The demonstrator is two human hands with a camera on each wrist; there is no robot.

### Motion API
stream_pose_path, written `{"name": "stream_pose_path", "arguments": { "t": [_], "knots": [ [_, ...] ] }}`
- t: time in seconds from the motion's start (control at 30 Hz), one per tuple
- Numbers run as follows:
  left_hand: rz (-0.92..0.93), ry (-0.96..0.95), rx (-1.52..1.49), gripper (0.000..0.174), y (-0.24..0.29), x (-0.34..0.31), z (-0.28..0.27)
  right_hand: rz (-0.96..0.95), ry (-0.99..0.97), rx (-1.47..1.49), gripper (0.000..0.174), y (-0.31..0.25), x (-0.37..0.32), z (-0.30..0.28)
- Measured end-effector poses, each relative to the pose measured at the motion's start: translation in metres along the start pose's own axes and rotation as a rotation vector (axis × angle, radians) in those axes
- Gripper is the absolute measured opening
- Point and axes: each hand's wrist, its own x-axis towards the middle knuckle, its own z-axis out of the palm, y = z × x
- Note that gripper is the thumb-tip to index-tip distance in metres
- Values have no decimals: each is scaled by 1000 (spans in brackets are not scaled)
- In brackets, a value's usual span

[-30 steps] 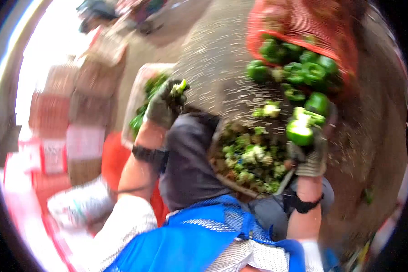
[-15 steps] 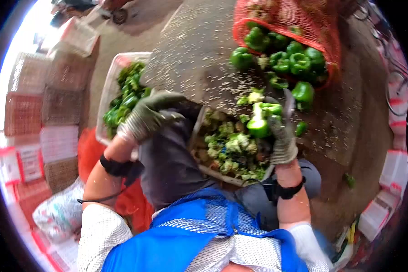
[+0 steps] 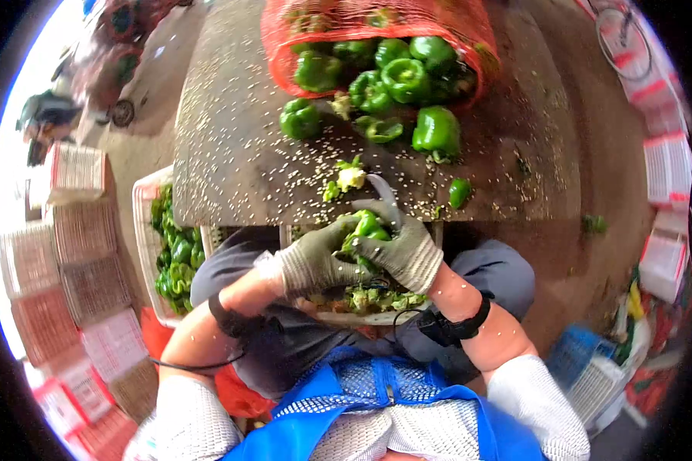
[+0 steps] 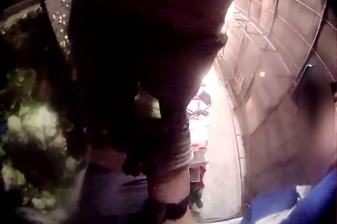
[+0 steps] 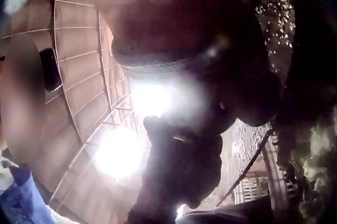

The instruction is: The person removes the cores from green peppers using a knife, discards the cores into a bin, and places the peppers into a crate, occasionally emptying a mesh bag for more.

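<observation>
Both gloved hands meet over a crate between the knees, around a cut green bell pepper point(image 3: 369, 230). My left hand point(image 3: 319, 260) grips the pepper from the left with curled fingers. From the other side my right hand point(image 3: 409, 252) holds a knife, its curved blade point(image 3: 383, 189) pointing up past the fingers, with the thumb against the pepper. Pale pepper cores and scraps fill the crate point(image 3: 338, 316) below. A cut-out core point(image 3: 351, 178) lies on the table just beyond the blade. Both wrist views are dark, with the pepper mostly hidden by the gloves.
Whole peppers point(image 3: 437, 132) spill from a red mesh bag point(image 3: 377, 21) on the seed-strewn table point(image 3: 231, 138). At the left, a white crate point(image 3: 143, 223) holds cut green peppers point(image 3: 181, 250). Stacked baskets point(image 3: 84, 230) stand farther left. A small green piece point(image 3: 459, 193) lies near the table's front edge.
My left hand carried a pepper piece to the left crate, let it go there, and came back to the middle. It now grips the pepper that my right hand brought in with the knife.
</observation>
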Motion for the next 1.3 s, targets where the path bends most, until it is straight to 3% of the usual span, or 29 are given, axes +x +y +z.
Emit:
{"name": "stream_pose_path", "arguments": {
  "t": [0.07,0.1,0.3,0.37,0.4,0.43,0.47,0.5,0.53,0.6,0.67,0.77,0.87,0.93,0.97,1.0,1.1,1.13,1.2,1.23,1.27,1.3],
  "knots": [
    [-34,-34,-92,71,6,4,4,221,-113,89,53,-7,-1,-8],
    [-76,-33,-116,70,6,6,2,159,-85,70,54,-8,-2,-8],
    [-177,-47,-342,54,17,7,5,190,-105,75,54,-14,7,-17],
    [-186,24,-299,52,21,1,15,119,-98,41,52,-6,3,-11],
    [-169,64,-19,49,24,-7,18,133,-136,42,51,-8,2,-9],
    [-187,108,-97,47,32,-10,25,147,-175,42,51,-9,2,-7],
    [-216,158,-176,45,34,-15,31,289,-217,183,50,-12,1,-3],
    [-190,103,14,44,32,-14,25,98,-177,120,47,-5,1,2],
    [-381,122,-33,44,40,-17,24,106,-172,83,45,-5,1,2],
    [-291,54,-48,44,39,-19,17,123,-162,11,42,-13,4,2],
    [-213,-18,-119,44,29,-17,6,170,-134,210,43,-18,5,4],
    [-154,-121,-226,50,29,-15,-7,150,-191,111,47,-22,8,-5],
    [-255,-259,-41,52,38,-9,-30,197,-215,114,49,-22,11,-9],
    [-166,-248,-41,50,38,-10,-39,253,-205,245,50,-21,12,-10],
    [-233,-182,72,57,40,-10,-45,277,-171,348,50,-18,15,-11],
    [-95,-193,32,50,38,-11,-49,298,-136,449,49,-15,18,-11],
    [-131,-118,50,43,59,-21,-40,274,-101,657,55,-8,27,-12],
    [-14,-246,220,54,46,-22,-48,293,-121,783,57,-10,30,-15],
    [-194,-239,20,66,46,-20,-37,261,-63,856,59,-10,32,-18],
    [-4,-239,333,78,37,-16,-36,238,-38,847,58,-12,32,-21],
    [-83,-205,482,84,35,-16,-40,247,-38,918,51,-7,31,-23],
    [96,13,631,86,27,-17,-39,236,-91,969,61,1,32,-23]
  ]
}}
